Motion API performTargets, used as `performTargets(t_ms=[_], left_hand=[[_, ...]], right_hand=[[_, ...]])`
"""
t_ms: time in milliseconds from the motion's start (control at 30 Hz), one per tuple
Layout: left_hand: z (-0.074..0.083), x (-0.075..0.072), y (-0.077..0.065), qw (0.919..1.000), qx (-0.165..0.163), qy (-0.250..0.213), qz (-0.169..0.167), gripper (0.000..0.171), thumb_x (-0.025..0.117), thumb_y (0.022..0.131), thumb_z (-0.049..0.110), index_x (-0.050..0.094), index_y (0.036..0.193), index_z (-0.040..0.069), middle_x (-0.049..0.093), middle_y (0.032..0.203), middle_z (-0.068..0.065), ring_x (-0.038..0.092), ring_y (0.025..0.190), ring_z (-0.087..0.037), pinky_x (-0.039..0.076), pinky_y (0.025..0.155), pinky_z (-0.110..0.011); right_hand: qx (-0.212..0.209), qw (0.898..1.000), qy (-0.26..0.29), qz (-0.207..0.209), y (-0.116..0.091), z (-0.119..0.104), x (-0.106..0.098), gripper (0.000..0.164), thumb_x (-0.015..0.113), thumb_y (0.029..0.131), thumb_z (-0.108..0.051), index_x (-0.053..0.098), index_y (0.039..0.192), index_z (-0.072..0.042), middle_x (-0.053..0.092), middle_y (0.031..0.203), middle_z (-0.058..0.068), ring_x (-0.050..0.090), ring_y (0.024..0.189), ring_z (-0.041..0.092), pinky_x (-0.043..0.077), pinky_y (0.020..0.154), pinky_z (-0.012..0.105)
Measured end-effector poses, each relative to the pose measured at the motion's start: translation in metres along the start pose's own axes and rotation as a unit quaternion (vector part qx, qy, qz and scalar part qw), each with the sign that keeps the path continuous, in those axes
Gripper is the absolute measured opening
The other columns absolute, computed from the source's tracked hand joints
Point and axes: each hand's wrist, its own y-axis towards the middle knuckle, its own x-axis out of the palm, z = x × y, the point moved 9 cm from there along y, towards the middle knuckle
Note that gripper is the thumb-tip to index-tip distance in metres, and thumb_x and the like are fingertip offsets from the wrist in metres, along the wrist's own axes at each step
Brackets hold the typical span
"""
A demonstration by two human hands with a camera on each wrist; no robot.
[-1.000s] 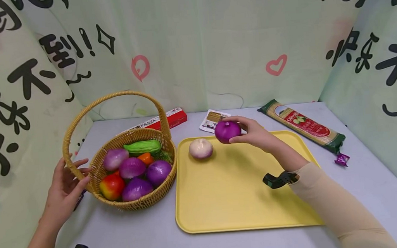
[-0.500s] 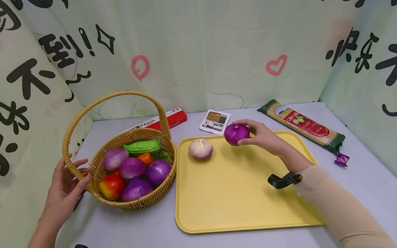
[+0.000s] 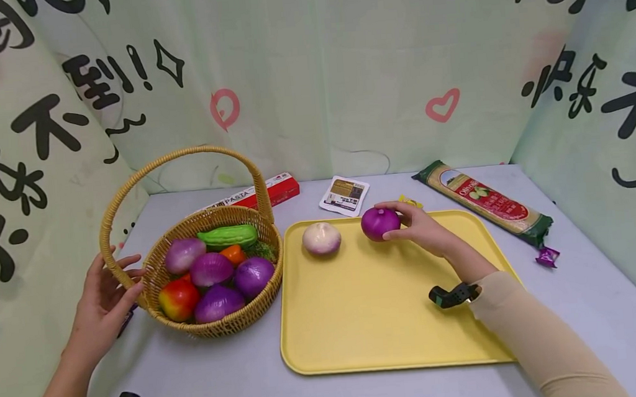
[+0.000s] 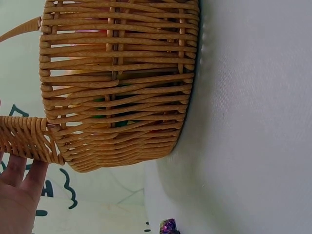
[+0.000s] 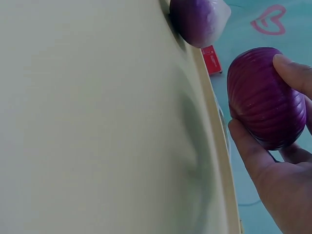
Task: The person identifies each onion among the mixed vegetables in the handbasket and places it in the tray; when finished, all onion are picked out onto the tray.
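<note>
My right hand [image 3: 423, 232] holds a purple onion [image 3: 380, 223] close over the back part of the yellow tray [image 3: 361, 320]. In the right wrist view, fingers and thumb grip the onion [image 5: 263, 97] from its sides, and its shadow falls on the tray. To its left on the tray sits a pale round vegetable [image 3: 322, 238] with a purple underside. My left hand [image 3: 98, 306] holds the wicker basket [image 3: 232, 325] at the foot of its handle, thumb in front and fingers behind. Inside the basket are several purple onions [image 3: 218, 303], a green gourd [image 3: 229, 235] and a red-yellow fruit [image 3: 179, 299].
A red pasta box [image 3: 284, 190] lies behind the basket. Behind the tray are a white sachet [image 3: 344, 195] and a small yellow wrapped piece [image 3: 410, 201]. A long green-ended pasta packet [image 3: 483, 201] and a purple sweet [image 3: 548, 256] lie at the right.
My right hand has carried the onion slightly right and then down, nearer the tray. My left hand and the basket have stayed in place.
</note>
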Motion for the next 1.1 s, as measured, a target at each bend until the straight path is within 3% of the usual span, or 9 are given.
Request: performTargets(t_ms=[233, 1100], left_hand=[[0.001, 0.000, 0.000, 1.0000, -0.001, 0.005, 0.001, 0.081, 0.055, 0.085, -0.014, 0.018, 0.150, 0.016, 0.049, 0.127, 0.023, 0.056, 0.106, 0.008, 0.044, 0.084, -0.003], [0.000, -0.001, 0.000, 0.9995, 0.005, -0.029, -0.007, 0.081, 0.053, 0.084, -0.017, 0.017, 0.150, 0.014, 0.051, 0.128, 0.019, 0.058, 0.107, 0.005, 0.047, 0.082, -0.005]], right_hand=[[-0.008, 1.000, 0.018, -0.006, 0.001, 0.009, 0.006, 0.061, 0.070, 0.083, -0.012, 0.043, 0.138, -0.012, 0.034, 0.147, 0.015, 0.036, 0.134, 0.040, 0.034, 0.108, 0.050], [0.006, 0.999, 0.034, -0.033, 0.005, 0.026, 0.014, 0.065, 0.070, 0.084, -0.014, 0.039, 0.141, -0.012, 0.032, 0.149, 0.017, 0.030, 0.138, 0.039, 0.027, 0.113, 0.054]])
